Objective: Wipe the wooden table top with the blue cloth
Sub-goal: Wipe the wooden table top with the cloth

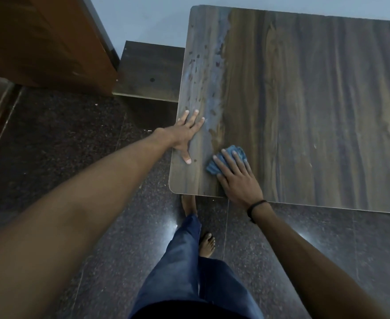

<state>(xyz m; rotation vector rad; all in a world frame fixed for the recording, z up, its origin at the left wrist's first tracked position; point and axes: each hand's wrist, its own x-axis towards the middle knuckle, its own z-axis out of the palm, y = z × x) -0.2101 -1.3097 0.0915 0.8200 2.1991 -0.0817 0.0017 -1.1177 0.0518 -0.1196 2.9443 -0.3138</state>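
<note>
One blue cloth [239, 151] lies mostly hidden under the flat, straight-fingered right hand [236, 180]. The left hand [187, 134] is splayed flat on the counter [316, 100], which is cut off at right.

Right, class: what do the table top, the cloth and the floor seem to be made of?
Table top: wood-grain board, probably laminate, from its thin rounded edge; matte. Cloth: soft blue fabric, crumpled under the right hand. Floor: dark speckled stone, perhaps granite, polished; it mirrors light spots.

No writing, label, brand or number can be read anywhere. The wooden surface [316, 107] carries only grain and smears. The blue cloth [239, 151] is unmarked.
</note>
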